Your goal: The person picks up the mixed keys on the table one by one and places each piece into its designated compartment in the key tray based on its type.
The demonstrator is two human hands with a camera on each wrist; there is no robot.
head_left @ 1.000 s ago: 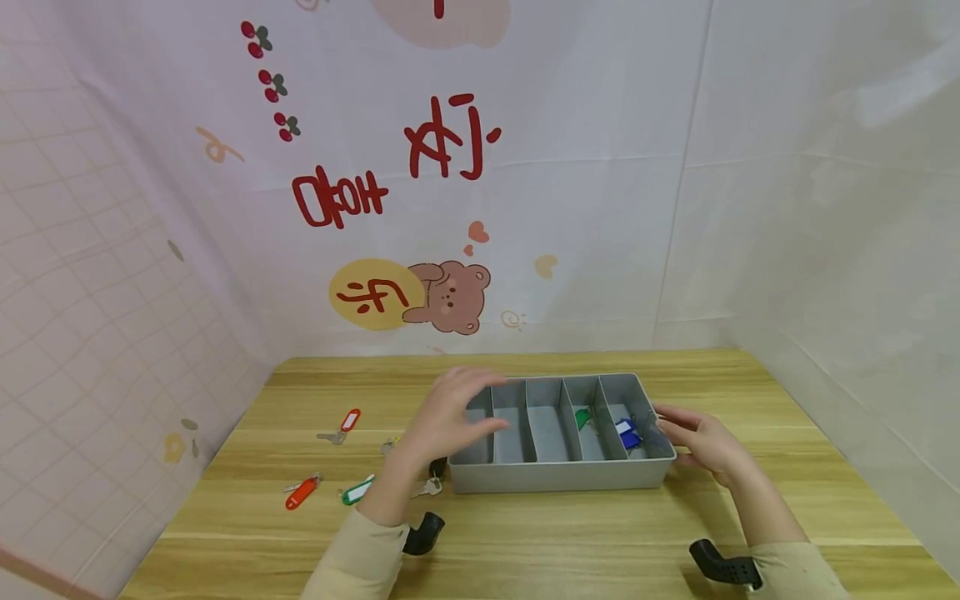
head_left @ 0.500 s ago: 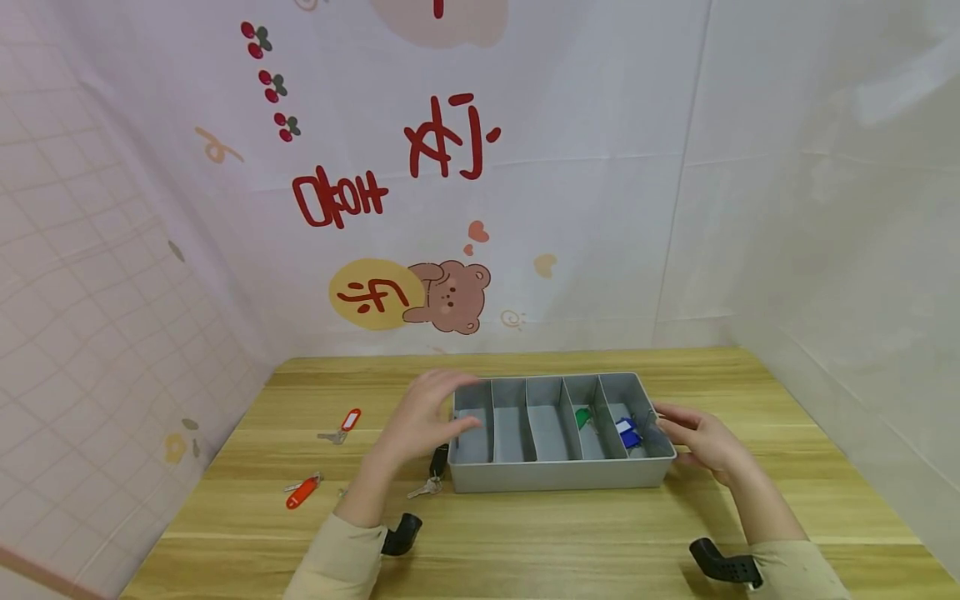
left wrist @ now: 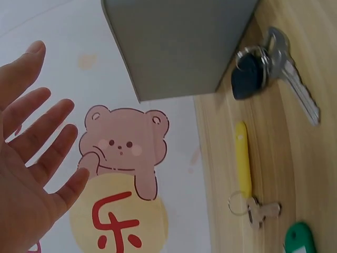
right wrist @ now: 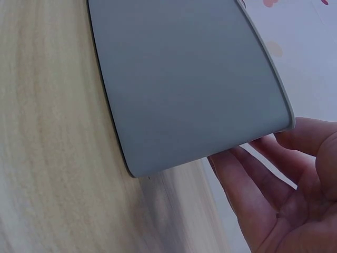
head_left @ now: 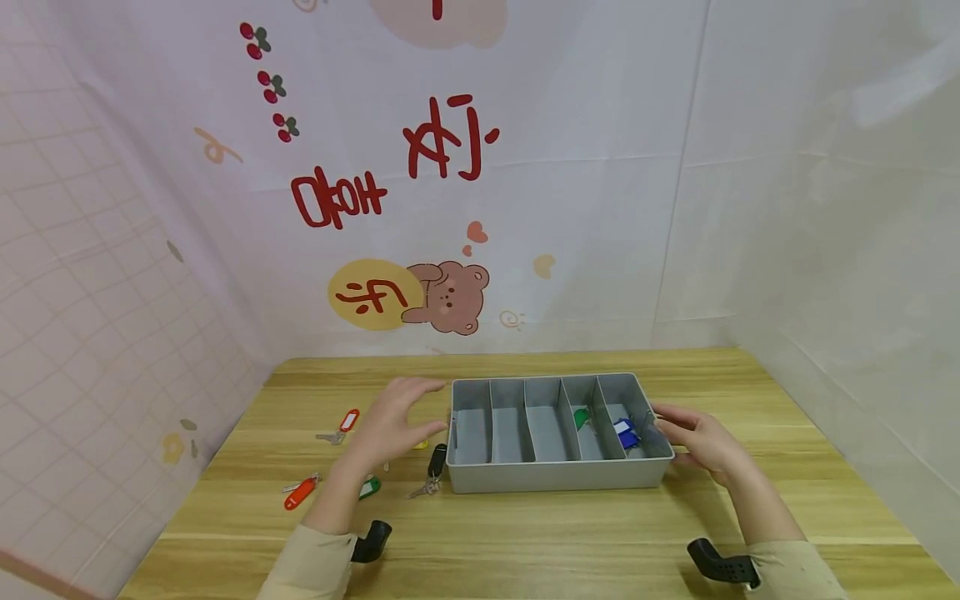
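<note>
My left hand point(head_left: 386, 429) hovers left of a grey divided box point(head_left: 555, 477), fingers and thumb spread, holding nothing. In the left wrist view the palm and fingers of that hand point(left wrist: 31, 158) are bare. My right hand point(head_left: 701, 442) is at the box's right end. Its extended fingers point(right wrist: 234, 182) rest against the end wall near the rim in the right wrist view. A green-tagged key point(head_left: 582, 418) lies in the fourth compartment from the left, and blue tags point(head_left: 626, 433) lie in the rightmost one. Under the left hand lies a key with a yellow tag point(left wrist: 243, 158).
Left of the box, a black fob point(head_left: 437, 460) with keys lies close to its wall. A green tag point(head_left: 370, 487) is partly hidden by the left wrist. Two red-tagged keys, one at the back point(head_left: 349, 420) and one nearer point(head_left: 302, 493), lie further left. Printed cloth surrounds the table.
My left hand has moved left, from over the box's left end to beside it, uncovering the leftmost compartment and the black fob. The right hand and the box stay put.
</note>
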